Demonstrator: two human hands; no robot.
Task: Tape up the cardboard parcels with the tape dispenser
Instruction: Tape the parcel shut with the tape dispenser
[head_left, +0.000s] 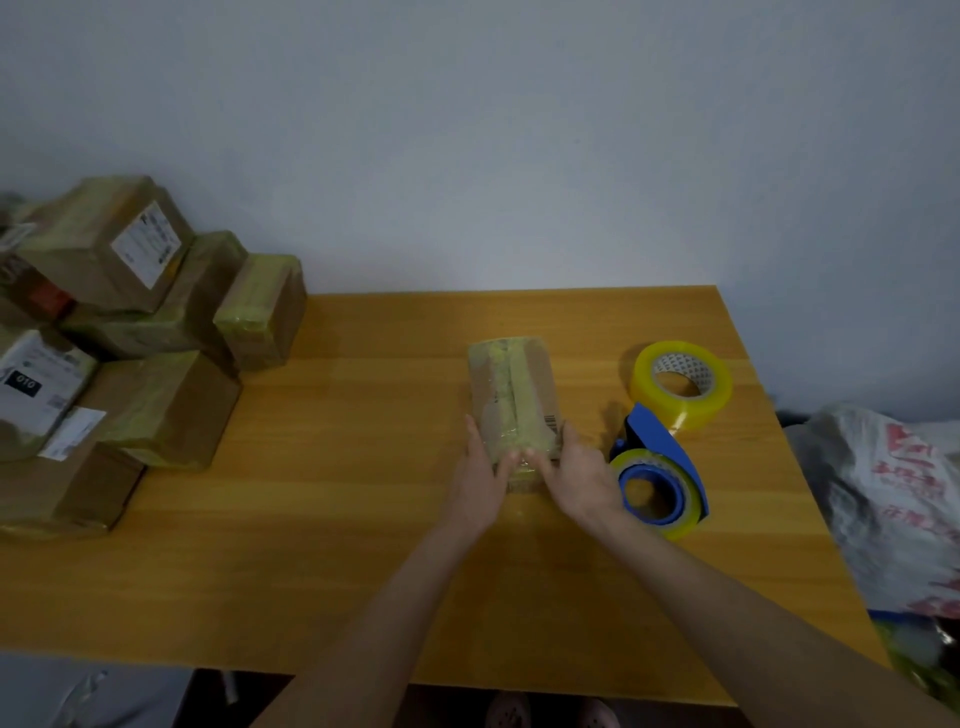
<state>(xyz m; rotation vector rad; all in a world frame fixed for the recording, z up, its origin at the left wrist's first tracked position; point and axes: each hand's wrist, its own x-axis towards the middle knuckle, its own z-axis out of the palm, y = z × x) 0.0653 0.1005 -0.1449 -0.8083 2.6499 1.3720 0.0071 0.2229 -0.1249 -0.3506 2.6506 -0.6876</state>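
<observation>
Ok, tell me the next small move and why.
Probably move the right hand to the blue tape dispenser beside it: both hands press the taped near end of the small brown cardboard parcel, and the left hand can steady it.

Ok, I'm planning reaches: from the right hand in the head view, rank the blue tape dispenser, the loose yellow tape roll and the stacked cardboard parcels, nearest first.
1. Blue tape dispenser, just right of the right hand.
2. Loose yellow tape roll, farther back right.
3. Stacked cardboard parcels, far left.
</observation>
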